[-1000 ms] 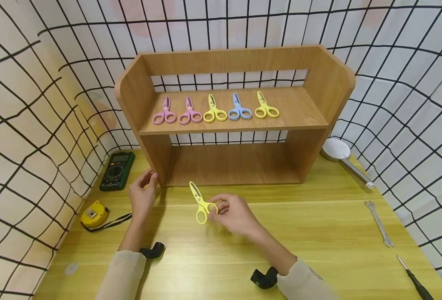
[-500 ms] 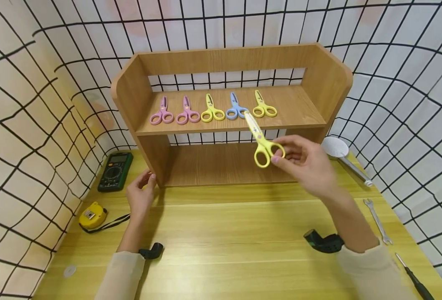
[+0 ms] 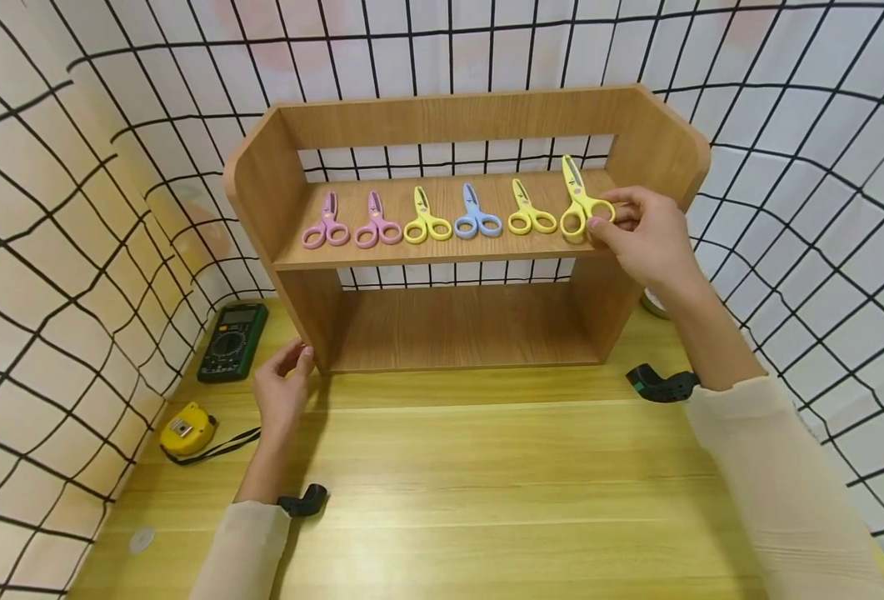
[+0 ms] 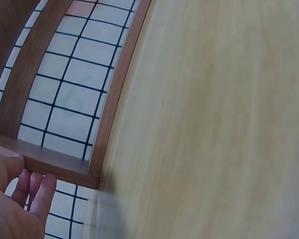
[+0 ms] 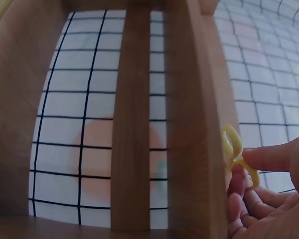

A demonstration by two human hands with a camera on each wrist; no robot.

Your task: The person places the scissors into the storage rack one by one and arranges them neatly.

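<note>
My right hand (image 3: 640, 233) pinches the handles of a yellow pair of scissors (image 3: 580, 204) and holds it over the right end of the upper shelf of a wooden rack (image 3: 449, 250). The right wrist view shows the same yellow scissors (image 5: 234, 152) between thumb and fingers. Five more scissors lie in a row on that shelf: two pink (image 3: 327, 225) (image 3: 377, 225), a yellow (image 3: 424, 221), a blue (image 3: 475, 217) and another yellow (image 3: 529, 212). My left hand (image 3: 284, 392) touches the rack's lower left corner; its fingers (image 4: 32, 191) rest at the board's edge.
On the yellow wooden table (image 3: 449, 500) a green multimeter (image 3: 232, 340) and a yellow tape measure (image 3: 187, 429) lie at the left. A white cloth with a black grid hangs behind and on both sides. The rack's lower compartment (image 3: 464, 329) holds nothing.
My right hand lifted the yellow scissors off the table and carried them up and right to the shelf's right end. The left hand stayed at the rack's corner.
</note>
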